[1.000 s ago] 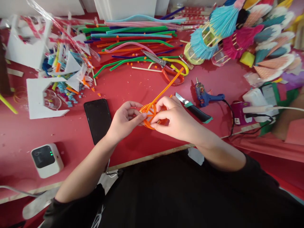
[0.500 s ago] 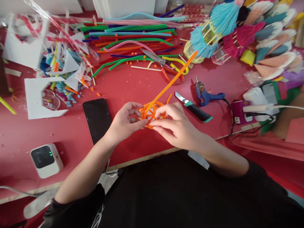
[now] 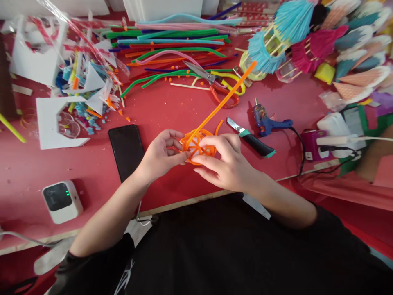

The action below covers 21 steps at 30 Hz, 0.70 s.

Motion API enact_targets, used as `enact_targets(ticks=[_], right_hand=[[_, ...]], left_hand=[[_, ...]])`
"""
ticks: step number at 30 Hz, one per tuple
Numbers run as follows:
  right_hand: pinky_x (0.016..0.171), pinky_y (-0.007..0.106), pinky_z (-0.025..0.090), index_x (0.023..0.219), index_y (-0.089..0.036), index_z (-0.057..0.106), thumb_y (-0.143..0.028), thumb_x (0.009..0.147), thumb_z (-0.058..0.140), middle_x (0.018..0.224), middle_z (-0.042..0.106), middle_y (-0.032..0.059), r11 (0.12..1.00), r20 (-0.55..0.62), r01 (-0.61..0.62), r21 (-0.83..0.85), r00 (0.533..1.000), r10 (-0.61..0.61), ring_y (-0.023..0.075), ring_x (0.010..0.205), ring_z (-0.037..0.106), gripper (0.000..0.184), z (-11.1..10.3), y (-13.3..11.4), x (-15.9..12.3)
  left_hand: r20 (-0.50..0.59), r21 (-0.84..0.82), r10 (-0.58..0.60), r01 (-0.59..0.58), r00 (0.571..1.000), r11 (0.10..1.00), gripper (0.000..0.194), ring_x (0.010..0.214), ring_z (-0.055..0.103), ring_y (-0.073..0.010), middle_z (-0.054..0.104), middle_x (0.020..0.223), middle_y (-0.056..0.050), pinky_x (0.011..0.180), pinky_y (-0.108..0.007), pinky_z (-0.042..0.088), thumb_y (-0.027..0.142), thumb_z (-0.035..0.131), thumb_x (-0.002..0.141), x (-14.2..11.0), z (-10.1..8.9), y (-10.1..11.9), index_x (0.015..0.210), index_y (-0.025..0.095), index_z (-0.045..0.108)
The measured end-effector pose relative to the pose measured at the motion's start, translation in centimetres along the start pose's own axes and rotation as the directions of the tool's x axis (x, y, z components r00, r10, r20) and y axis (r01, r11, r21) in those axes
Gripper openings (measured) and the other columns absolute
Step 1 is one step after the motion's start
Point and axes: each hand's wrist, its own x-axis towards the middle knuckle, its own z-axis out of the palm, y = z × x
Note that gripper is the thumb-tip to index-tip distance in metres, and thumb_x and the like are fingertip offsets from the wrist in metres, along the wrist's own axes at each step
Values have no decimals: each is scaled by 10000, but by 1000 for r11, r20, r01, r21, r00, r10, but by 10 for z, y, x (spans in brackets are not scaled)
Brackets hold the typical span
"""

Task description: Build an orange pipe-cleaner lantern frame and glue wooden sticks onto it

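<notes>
Between my hands is a small round piece made of orange pipe cleaners [image 3: 196, 142], with spokes over a pale middle. One long orange pipe cleaner strand [image 3: 221, 103] sticks out of it toward the upper right, and a short end curls up at its right side. My left hand [image 3: 162, 156] pinches the left rim between thumb and fingers. My right hand [image 3: 225, 159] reaches over the right part, its thumb and fingers on the orange spokes. The fingers partly hide the rim.
A utility knife [image 3: 254, 141] and a glue gun [image 3: 267, 123] lie to the right, scissors [image 3: 211, 78] beyond. Loose pipe cleaners [image 3: 181, 49] spread along the back. A phone [image 3: 125, 149], a white device [image 3: 63, 201] and foam scraps [image 3: 46, 123] are at left; tasselled lantern-like crafts [image 3: 267, 53] stand back right.
My right fingers have lifted and spread slightly on the orange piece, showing more of its lower right rim. My left hand keeps its hold. The whole view has shifted a little.
</notes>
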Motion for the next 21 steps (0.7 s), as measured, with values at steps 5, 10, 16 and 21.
enact_targets(ticks=[5,10,16,21], right_hand=[[920,466,475,964,-236,707,-254,896,678,1176,651,89,994,-96,5,107,995,5,255,1042,577,76,-7,7,3],[996,457,500,1095,-267,683,-126,913,633,1208,705,50,996,-208,66,59,977,-52,247,1151,598,236,-13,14,13],[1062,470,443,1006,-264,707,-158,975,570,1049,752,7,991,-110,133,14,985,-131,211,1065,649,176,-15,11,24],[790,381,487,871,-215,690,-155,974,572,855,714,32,991,-135,135,21,982,-131,178,782,609,167,-15,7,25]], left_hand=[[-21,60,-5,6,1000,998,430,578,679,-97,644,732,47,573,-196,588,170,843,678,-2,0,3,1001,166,559],[32,173,41,-46,999,984,428,602,677,-92,637,741,45,572,-178,556,169,816,713,-11,2,7,1060,161,566],[62,343,183,-193,981,919,409,658,649,-88,633,754,35,598,-169,535,161,775,751,-30,11,16,1103,174,568],[61,439,237,-240,970,866,402,636,637,-79,626,788,25,561,-156,510,166,736,780,-39,9,20,1146,171,570]])
